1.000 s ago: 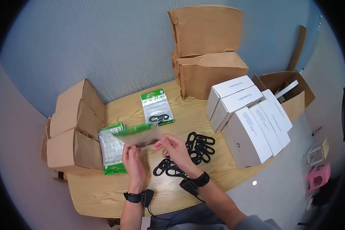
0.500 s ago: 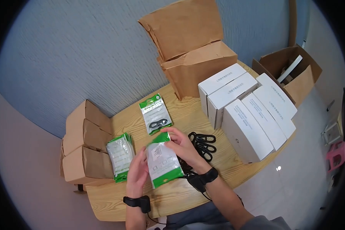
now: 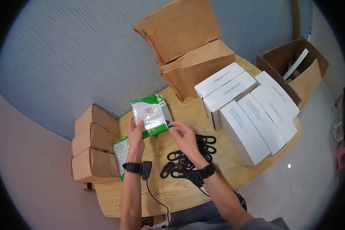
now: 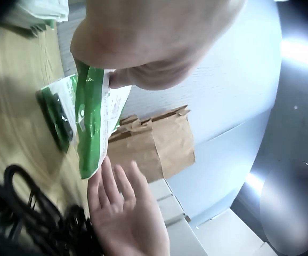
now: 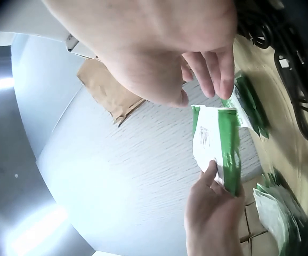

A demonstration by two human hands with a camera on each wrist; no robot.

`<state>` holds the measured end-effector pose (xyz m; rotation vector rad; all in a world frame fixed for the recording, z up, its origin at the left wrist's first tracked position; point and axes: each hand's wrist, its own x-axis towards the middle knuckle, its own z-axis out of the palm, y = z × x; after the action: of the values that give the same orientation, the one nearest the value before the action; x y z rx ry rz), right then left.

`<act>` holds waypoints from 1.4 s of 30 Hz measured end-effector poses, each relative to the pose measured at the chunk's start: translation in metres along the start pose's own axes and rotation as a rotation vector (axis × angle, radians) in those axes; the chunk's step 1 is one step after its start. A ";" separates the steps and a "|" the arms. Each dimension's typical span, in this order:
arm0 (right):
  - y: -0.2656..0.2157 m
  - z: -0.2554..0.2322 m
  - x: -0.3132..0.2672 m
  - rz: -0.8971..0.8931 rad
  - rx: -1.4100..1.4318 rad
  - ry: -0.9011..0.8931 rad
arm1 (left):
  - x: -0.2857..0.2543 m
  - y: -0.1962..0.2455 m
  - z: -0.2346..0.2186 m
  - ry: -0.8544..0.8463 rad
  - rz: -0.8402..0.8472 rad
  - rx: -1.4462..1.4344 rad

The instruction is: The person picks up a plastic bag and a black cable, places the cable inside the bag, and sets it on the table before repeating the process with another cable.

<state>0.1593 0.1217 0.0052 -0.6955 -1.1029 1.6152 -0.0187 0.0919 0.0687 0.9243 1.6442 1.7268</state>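
My left hand (image 3: 135,138) holds a green and white plastic packaging bag (image 3: 148,115) by its near left side, thumb on top. It overlaps a second packet (image 3: 166,111) behind it, which shows a coiled black cable inside in the left wrist view. My right hand (image 3: 186,140) is at the bag's near right corner; its extended fingers (image 4: 108,181) are right at the edge in the left wrist view. Beneath and beside the right hand lies a heap of coiled black cables (image 3: 173,168). A stack of similar bags (image 5: 276,213) lies left of my left hand, partly hidden.
Brown cardboard boxes (image 3: 90,138) line the table's left end. Large brown paper bags (image 3: 197,67) stand at the back. White boxes (image 3: 243,134) fill the right side, beyond which an open carton (image 3: 310,84) stands. Wrist straps carry trailing wires.
The bag has gone from near my body to the back of the table, over the second packet. My right hand has released its top and sits at its near right corner. The head view has shifted.
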 end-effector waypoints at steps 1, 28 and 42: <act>0.000 0.001 0.001 -0.004 0.017 -0.023 | 0.013 -0.003 0.003 0.014 -0.038 -0.054; 0.011 0.014 0.038 -0.011 -0.630 -0.154 | 0.045 -0.087 -0.007 -0.026 0.116 0.653; -0.016 0.025 0.009 -0.234 -0.444 -0.053 | -0.052 -0.008 -0.027 -0.139 0.334 0.672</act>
<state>0.1416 0.1228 0.0304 -0.7775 -1.5451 1.2056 -0.0102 0.0345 0.0561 1.6640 2.1036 1.2544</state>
